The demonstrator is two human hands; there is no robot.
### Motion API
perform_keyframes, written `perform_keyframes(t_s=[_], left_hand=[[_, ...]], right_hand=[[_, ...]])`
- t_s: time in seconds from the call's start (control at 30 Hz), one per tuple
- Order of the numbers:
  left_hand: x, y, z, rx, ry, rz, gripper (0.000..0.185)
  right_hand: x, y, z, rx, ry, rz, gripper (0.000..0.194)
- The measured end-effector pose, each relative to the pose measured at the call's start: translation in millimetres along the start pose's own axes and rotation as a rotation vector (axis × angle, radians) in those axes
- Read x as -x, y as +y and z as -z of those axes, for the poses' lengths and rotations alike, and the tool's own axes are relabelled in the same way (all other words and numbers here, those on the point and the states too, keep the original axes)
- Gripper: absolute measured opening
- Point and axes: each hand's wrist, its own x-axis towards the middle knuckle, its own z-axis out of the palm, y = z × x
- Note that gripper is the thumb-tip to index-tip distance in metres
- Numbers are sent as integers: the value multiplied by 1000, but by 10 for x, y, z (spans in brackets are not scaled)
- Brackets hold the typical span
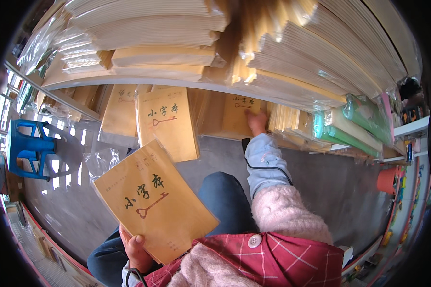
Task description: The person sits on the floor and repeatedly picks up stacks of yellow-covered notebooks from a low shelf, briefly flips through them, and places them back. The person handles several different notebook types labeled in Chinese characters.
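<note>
My left hand (135,249) grips the lower left corner of a tan exercise-book pack (154,204), its thumb over the cover. Clear plastic film shows around this pack, whose cover bears writing and a printed key. My right hand (257,123) reaches to a similar tan exercise book (239,116) on the lower shelf. There the thumb lies on the cover by its right edge, and most of the other fingers are hidden. Another tan exercise-book stack (170,125) juts out from the shelf, partly behind the held pack.
A shelf board (158,80) overhead carries paper stacks (147,25). Green plastic-wrapped packs (370,120) stick out at the right of the lower shelf. On the grey floor (330,190), a blue plastic stool (32,149) stands left and an orange bin (387,180) right.
</note>
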Motion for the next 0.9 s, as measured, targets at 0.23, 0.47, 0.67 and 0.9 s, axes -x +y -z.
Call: perform_keyframes(t_s=[0.23,0.47,0.67,0.9], left_hand=[[-53,-4,-288,-89,-50,14,76],[-50,-57,-413,-90,-83,51,76],[9,-65,-428,-84,-126,78,77],[125,-35,-322,-67,-155,47,76]], right_hand=[[227,-119,-241,177,-48,0,56],[265,-198,-383,304,16,-214,76],[213,-183,-349,324,-53,-171,72],[-7,17,-127,-70,-157,-52,49]])
